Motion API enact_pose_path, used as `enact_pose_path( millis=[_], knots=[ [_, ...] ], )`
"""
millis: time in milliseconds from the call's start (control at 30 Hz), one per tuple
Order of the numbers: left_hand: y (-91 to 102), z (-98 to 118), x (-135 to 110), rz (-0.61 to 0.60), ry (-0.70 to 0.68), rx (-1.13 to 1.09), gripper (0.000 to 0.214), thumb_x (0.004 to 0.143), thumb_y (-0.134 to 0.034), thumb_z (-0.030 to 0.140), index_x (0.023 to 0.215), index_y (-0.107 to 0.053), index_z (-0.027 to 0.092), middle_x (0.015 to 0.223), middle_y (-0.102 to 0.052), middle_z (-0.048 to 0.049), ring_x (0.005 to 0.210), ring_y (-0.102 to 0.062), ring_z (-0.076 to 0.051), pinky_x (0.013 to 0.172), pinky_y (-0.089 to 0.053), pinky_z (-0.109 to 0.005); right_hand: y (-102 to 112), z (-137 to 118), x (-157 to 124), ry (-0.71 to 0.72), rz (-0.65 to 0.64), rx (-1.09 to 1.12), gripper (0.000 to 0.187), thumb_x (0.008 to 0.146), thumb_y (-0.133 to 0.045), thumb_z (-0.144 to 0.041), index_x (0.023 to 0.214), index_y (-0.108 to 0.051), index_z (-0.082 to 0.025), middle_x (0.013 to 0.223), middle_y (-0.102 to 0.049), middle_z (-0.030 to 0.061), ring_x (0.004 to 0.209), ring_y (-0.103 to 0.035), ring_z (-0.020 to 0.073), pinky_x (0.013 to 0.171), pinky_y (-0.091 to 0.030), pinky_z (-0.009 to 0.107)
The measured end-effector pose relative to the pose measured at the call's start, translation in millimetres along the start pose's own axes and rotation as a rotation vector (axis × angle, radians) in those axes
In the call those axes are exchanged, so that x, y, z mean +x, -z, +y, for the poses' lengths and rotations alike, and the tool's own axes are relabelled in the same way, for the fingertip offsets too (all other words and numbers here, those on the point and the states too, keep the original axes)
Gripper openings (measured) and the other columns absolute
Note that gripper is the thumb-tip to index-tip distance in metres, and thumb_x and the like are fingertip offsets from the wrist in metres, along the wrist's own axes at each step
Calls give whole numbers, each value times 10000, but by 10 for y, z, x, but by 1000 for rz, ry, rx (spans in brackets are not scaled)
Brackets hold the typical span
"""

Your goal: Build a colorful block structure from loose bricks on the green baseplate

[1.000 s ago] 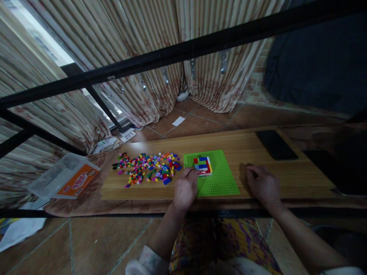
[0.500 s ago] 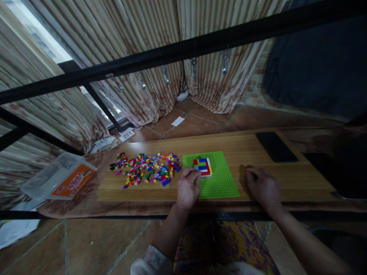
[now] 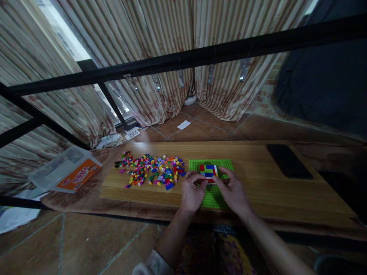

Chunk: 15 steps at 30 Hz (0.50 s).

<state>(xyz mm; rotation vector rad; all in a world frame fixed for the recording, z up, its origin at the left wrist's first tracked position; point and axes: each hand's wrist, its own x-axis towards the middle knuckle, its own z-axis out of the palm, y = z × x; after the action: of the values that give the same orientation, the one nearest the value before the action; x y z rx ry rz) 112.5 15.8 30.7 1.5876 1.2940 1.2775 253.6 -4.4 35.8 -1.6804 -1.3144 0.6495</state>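
Note:
A green studded baseplate (image 3: 222, 164) lies on a long wooden board (image 3: 258, 187). On it stands a small block of red, blue, yellow and white bricks (image 3: 209, 170). My left hand (image 3: 191, 192) rests on the plate's left part, fingers curled at the near left side of the brick block. My right hand (image 3: 233, 191) lies over the plate's right part, its fingertips meeting the block's near edge. Whether either hand pinches a loose brick is hidden. A spread of several small coloured bricks (image 3: 151, 172) lies to the left of the plate.
A clear plastic box with an orange label (image 3: 65, 172) sits at the board's far left. A black phone (image 3: 289, 160) lies at the right. A black metal bar (image 3: 200, 57) crosses overhead. Striped curtains and a tiled floor lie beyond.
My right hand has moved left from the bare board onto the baseplate and now meets the brick block. The left hand stayed by the block. The view shifted slightly.

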Motion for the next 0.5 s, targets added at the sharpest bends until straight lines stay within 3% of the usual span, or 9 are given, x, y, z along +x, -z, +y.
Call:
enact_pose_path(
  millis=[167,267,367,500],
  knots=[
    [-7,-108,-56,42,166,-180,191,711,-690,159,899,-673,183,847,-625,-15,725,-581,-111,677,-488,-234,-126,100,-14,-23,-3,98,548,768,-596,-546,1178,-597,-182,1100,-679,113,842,-645,224,770,-497,383],
    [24,-143,-74,65,290,-339,220,737,-669,217,953,-658,180,865,-645,-16,726,-591,-108,682,-488,-232,-154,126,-23,-90,3,175,552,741,-630,-553,1139,-618,-170,1080,-694,124,812,-658,234,755,-505,393],
    [30,-141,-62,74,384,-431,222,781,-634,317,950,-657,174,840,-653,-19,685,-584,-101,638,-478,-223,-183,138,-22,-123,22,197,551,725,-651,-532,1137,-624,-166,1081,-696,128,792,-660,232,731,-507,387],
    [-27,-124,-22,56,418,-453,237,706,-706,307,885,-650,161,778,-641,-8,651,-565,-96,602,-463,-209,-209,152,-12,-152,36,194,537,720,-659,-500,1140,-623,-169,1066,-699,117,812,-659,230,759,-503,391]
  ],
)
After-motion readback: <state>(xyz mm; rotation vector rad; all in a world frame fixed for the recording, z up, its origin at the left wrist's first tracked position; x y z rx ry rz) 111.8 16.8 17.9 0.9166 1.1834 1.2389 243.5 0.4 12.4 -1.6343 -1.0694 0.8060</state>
